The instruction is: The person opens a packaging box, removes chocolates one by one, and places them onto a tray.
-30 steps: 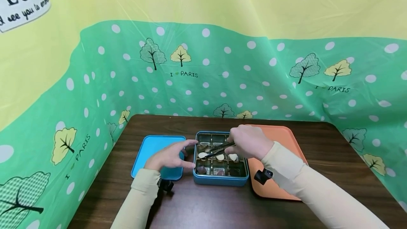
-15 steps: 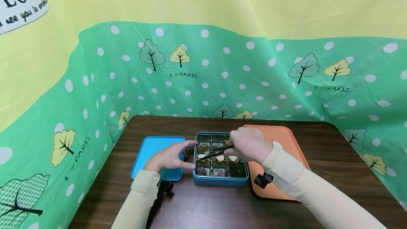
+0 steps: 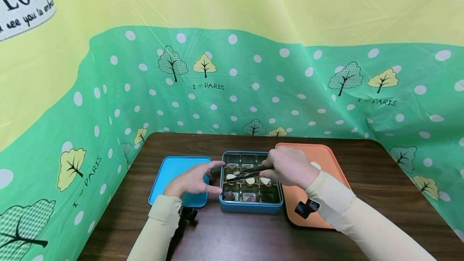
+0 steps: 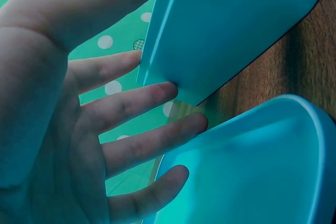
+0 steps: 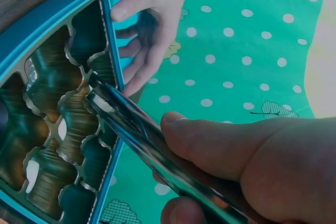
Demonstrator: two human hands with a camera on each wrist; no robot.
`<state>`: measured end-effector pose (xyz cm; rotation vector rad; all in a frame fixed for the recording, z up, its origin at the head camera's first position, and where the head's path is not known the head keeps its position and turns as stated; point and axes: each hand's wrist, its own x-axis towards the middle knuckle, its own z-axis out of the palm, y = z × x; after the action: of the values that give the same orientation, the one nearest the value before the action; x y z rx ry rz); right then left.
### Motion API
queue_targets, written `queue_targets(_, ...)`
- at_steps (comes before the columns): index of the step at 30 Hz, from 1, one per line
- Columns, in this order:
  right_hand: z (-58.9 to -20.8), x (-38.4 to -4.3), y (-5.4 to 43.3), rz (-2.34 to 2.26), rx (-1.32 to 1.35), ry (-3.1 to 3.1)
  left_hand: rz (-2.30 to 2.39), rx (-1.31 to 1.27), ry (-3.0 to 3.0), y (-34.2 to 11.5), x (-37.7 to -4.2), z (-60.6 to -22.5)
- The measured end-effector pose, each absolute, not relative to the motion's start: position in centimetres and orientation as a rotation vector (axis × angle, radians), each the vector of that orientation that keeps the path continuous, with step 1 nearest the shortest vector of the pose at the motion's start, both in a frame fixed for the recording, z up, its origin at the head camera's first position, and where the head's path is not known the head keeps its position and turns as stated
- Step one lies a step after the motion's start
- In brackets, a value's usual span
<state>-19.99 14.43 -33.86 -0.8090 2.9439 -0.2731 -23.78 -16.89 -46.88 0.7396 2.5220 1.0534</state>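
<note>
From here I see a blue box (image 3: 251, 208), dark insert (image 3: 233, 159), white pieces (image 3: 250, 181), black tongs (image 5: 157, 158). The lower-left tray (image 3: 177, 172) is brighter blue, the lower-right tray (image 3: 324, 154) orange, the table (image 3: 235, 237) brown wood-grain, sleeves (image 3: 369, 216) cream; white dots (image 3: 233, 72) and trees (image 3: 172, 60) pattern the yellow-and-green cloth (image 3: 308, 88).

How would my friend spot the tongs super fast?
On the brown table, find the blue box that's divided inside. The right hand holds the tongs over it. Unlike the small white pieces in the box, they're long, thin and dark, with two prongs.
</note>
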Motion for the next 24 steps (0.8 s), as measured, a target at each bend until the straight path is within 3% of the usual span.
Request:
queue_targets(7, -33.2, -19.7, 15.1, -0.287, -0.738, 2.934, 1.057, 0.733, 2.525, -16.9, -23.8, -46.8)
queue_targets(24, -31.7, -18.3, 16.5, -0.278, -0.900, 3.044, 1.063, 0.744, 2.512, -16.9, -23.8, -46.9)
